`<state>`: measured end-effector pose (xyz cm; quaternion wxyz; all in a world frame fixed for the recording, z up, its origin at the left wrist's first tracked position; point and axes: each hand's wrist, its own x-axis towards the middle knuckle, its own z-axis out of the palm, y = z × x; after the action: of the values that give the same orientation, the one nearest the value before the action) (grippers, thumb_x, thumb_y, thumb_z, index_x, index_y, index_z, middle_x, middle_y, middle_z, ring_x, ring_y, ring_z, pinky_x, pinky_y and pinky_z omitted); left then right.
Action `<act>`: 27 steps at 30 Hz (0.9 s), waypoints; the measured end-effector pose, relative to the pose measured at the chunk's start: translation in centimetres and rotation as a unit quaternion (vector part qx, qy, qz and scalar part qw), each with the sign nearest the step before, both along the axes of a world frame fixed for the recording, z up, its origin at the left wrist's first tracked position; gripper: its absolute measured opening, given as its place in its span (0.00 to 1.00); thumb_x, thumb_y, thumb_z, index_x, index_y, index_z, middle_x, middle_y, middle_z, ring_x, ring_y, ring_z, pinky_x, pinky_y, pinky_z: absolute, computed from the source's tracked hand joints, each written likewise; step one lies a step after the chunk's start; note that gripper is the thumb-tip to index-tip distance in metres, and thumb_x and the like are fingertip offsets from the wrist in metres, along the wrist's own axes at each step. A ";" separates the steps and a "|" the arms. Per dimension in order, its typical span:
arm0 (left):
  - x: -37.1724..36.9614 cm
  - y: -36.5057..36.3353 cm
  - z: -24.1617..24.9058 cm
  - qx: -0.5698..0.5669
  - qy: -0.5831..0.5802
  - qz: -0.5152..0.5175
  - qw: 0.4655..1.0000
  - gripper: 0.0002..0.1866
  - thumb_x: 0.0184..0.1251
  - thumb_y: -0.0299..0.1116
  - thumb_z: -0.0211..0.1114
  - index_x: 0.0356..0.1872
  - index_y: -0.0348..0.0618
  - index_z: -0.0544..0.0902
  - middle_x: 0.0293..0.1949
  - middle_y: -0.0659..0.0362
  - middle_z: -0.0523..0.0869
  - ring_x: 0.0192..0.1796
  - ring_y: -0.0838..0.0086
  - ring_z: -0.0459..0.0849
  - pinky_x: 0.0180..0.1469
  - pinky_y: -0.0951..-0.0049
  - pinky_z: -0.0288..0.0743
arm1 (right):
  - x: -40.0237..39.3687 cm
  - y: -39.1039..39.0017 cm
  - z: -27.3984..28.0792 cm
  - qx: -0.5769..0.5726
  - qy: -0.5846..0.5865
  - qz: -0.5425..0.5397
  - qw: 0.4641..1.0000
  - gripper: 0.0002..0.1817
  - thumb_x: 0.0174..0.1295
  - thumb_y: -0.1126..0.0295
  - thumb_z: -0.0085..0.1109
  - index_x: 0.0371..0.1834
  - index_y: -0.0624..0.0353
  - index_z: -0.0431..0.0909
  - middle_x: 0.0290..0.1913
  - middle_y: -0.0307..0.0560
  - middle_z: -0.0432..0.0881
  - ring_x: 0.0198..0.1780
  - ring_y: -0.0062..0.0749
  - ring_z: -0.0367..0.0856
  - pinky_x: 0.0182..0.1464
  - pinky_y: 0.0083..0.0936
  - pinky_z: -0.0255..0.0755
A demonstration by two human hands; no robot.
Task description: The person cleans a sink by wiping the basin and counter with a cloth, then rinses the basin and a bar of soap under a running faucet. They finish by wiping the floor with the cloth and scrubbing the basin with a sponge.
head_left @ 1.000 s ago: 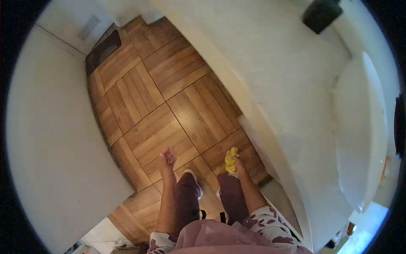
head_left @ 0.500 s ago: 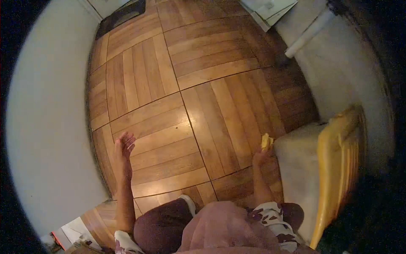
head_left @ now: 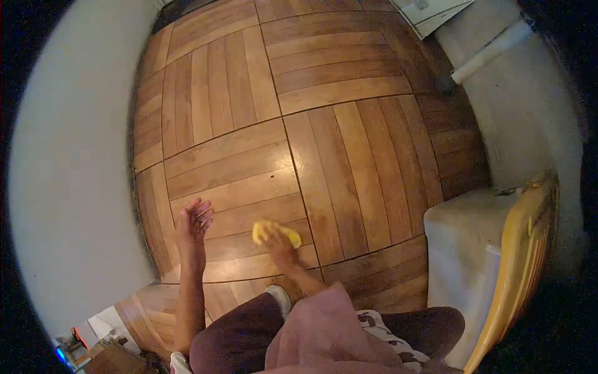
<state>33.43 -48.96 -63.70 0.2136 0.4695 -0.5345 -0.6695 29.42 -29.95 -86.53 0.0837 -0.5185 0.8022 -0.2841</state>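
A yellow cloth (head_left: 288, 234) lies under my right hand (head_left: 279, 248), which presses it against the wood-patterned floor (head_left: 230, 181) in front of my knees. The fingers rest over the cloth, and its edges stick out on both sides. To the left, my left hand (head_left: 197, 218) is held with its fingers loosely curled and apart, nothing in it. It appears to hover above the floor near the left wall. A small dark speck (head_left: 272, 176) shows on the floor beyond the cloth.
A pale wall (head_left: 75, 156) runs along the left. At the right stand a whitish box-like block (head_left: 461, 237) and a yellow ridged plastic piece (head_left: 520, 249). Farther off are a white pipe (head_left: 492, 53) and a light panel (head_left: 430, 15). Several items lie at the lower left.
My right hand has swept the yellow cloth from beside the whitish block leftward to the floor in front of me. My left hand has shifted slightly right in view. The view has tilted a little.
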 end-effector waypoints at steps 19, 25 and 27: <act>4.1 -1.1 -2.9 0.051 -0.049 0.041 0.997 0.30 0.75 0.58 0.43 0.60 0.42 0.73 0.54 0.56 0.81 0.55 0.70 0.78 0.59 0.69 0.67 | -27.9 -2.2 -6.8 -0.158 -0.282 -0.547 0.772 0.11 0.62 0.70 0.54 0.44 0.64 0.72 0.43 0.51 0.74 0.46 0.43 0.74 0.48 0.35 0.70; 0.2 -0.6 -3.1 0.034 -0.024 -0.021 0.999 0.31 0.75 0.57 0.44 0.61 0.39 0.72 0.55 0.54 0.80 0.55 0.68 0.78 0.60 0.66 0.67 | -1.9 -5.2 0.6 0.054 0.129 0.113 0.984 0.22 0.55 0.65 0.54 0.55 0.50 0.74 0.64 0.47 0.71 0.58 0.44 0.72 0.58 0.41 0.69; -0.2 -1.2 -2.7 0.018 -0.021 -0.023 0.999 0.31 0.75 0.57 0.44 0.61 0.39 0.72 0.54 0.54 0.80 0.55 0.68 0.78 0.60 0.67 0.67 | 1.9 0.4 -0.3 0.018 0.076 0.177 0.981 0.21 0.58 0.65 0.52 0.57 0.43 0.73 0.66 0.42 0.69 0.64 0.41 0.68 0.62 0.38 0.67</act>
<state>33.27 -50.19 -66.36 0.1788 0.4748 -0.5374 -0.6737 31.35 -29.55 -86.80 0.0804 -0.6705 0.7071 -0.2097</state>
